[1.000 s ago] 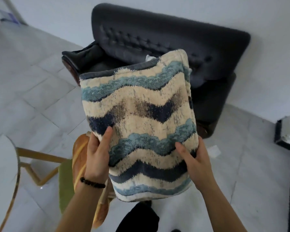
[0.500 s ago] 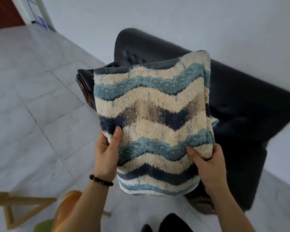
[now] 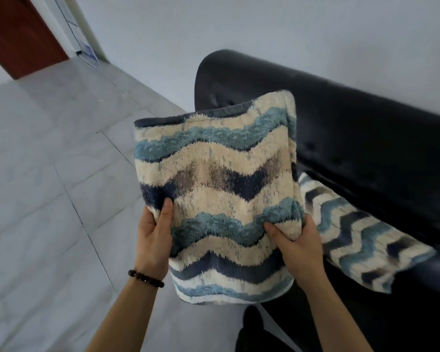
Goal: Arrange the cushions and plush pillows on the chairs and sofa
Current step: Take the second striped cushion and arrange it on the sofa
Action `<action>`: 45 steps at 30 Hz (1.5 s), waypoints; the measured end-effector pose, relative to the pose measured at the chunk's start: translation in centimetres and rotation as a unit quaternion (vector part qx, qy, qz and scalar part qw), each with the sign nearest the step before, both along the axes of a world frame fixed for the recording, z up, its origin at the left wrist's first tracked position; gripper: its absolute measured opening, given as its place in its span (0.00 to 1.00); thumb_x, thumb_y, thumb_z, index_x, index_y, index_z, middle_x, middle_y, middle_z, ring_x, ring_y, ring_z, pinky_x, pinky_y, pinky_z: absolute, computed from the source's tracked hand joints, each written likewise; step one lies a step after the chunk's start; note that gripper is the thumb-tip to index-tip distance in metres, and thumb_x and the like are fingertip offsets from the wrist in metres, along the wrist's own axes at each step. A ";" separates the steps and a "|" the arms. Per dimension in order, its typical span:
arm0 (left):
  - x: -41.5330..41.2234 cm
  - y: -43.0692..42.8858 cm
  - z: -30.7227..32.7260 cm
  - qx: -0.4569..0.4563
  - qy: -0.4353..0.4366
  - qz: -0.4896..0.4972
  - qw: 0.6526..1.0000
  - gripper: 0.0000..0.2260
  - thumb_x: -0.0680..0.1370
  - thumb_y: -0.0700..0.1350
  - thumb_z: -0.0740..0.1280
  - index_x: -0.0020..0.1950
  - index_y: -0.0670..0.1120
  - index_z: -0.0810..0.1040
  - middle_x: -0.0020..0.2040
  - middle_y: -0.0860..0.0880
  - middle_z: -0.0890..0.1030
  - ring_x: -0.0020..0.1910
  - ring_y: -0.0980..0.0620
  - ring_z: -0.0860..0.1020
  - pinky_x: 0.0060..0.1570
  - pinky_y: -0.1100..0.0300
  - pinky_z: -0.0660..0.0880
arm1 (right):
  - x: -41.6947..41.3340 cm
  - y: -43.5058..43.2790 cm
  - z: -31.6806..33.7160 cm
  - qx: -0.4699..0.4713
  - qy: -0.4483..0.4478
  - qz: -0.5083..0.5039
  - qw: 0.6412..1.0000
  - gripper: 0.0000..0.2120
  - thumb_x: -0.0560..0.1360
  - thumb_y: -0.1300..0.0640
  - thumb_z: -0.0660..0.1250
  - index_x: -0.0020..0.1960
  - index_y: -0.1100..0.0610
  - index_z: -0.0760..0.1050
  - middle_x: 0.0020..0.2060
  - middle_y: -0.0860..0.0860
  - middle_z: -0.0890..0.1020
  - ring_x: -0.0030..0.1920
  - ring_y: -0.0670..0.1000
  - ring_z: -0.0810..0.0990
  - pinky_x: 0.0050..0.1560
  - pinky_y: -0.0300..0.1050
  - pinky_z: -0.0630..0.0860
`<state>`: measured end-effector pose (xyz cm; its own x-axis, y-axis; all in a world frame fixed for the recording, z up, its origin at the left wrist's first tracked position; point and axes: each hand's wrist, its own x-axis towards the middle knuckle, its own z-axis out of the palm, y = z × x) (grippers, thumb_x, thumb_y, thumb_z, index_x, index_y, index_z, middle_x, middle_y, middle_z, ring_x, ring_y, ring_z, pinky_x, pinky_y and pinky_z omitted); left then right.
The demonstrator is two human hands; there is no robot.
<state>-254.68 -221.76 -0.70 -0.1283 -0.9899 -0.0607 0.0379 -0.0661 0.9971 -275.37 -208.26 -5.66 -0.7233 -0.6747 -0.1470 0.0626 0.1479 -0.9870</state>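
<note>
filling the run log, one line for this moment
held: wavy cushion; left hand: grips it; right hand: grips it; sofa: second cushion lies on seat

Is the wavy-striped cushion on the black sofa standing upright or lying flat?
Lying flat: the blue-and-cream wavy-striped cushion rests broad face up on the black sofa seat.

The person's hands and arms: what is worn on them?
The left hand has at its wrist a bracelet of dark round beads. The right hand has nothing at its wrist. No sleeve is in view on either arm, and no glove or ring shows.
</note>
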 end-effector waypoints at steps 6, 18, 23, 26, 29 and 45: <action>-2.4 -14.3 0.1 -0.011 -0.012 0.021 1.000 0.09 0.84 0.46 0.60 0.62 0.48 0.75 0.51 0.55 0.81 0.52 0.52 0.78 0.53 0.54 0.76 | -2.8 -13.9 1.5 0.019 0.006 0.029 0.999 0.18 0.70 0.54 0.80 0.54 0.44 0.75 0.49 0.42 0.85 0.48 0.37 0.83 0.48 0.40 0.80; -12.6 -44.3 -12.6 0.136 -0.121 -0.153 0.971 0.07 0.84 0.43 0.62 0.61 0.47 0.75 0.51 0.53 0.79 0.51 0.53 0.78 0.57 0.51 0.76 | -5.3 -36.2 -5.3 0.162 -0.015 -0.159 0.974 0.18 0.70 0.57 0.80 0.49 0.41 0.74 0.45 0.40 0.85 0.46 0.36 0.83 0.45 0.40 0.80; -17.1 -52.9 -19.5 0.232 -0.184 -0.254 0.921 0.24 0.83 0.54 0.62 0.77 0.49 0.64 0.70 0.54 0.73 0.69 0.51 0.73 0.71 0.48 0.70 | -6.9 -44.3 -8.8 0.238 0.033 -0.163 0.957 0.15 0.72 0.57 0.78 0.44 0.46 0.71 0.41 0.38 0.80 0.40 0.30 0.78 0.37 0.30 0.72; -18.9 -55.2 -23.9 0.323 -0.198 -0.264 0.887 0.21 0.82 0.64 0.56 0.69 0.54 0.70 0.70 0.52 0.73 0.68 0.50 0.74 0.65 0.47 0.73 | -7.7 -47.4 -12.7 0.308 0.080 -0.101 0.943 0.15 0.73 0.54 0.77 0.45 0.47 0.70 0.39 0.41 0.80 0.41 0.37 0.78 0.41 0.43 0.71; -19.8 -55.8 -28.7 0.312 -0.227 -0.257 0.886 0.24 0.84 0.61 0.53 0.78 0.54 0.62 0.71 0.52 0.70 0.70 0.50 0.71 0.70 0.44 0.69 | -8.6 -50.2 -18.7 0.387 0.144 0.038 0.910 0.14 0.74 0.54 0.75 0.53 0.53 0.71 0.44 0.51 0.82 0.46 0.55 0.81 0.45 0.52 0.75; -25.6 -63.7 -42.6 -0.553 -0.477 -0.477 0.488 0.33 0.76 0.73 0.58 0.64 0.48 0.79 0.60 0.40 0.77 0.68 0.36 0.66 0.68 0.24 0.53 | -14.1 -49.2 -34.5 0.496 0.308 0.130 0.801 0.37 0.78 0.26 0.48 0.71 0.52 0.71 0.66 0.55 0.79 0.68 0.58 0.75 0.72 0.58 0.65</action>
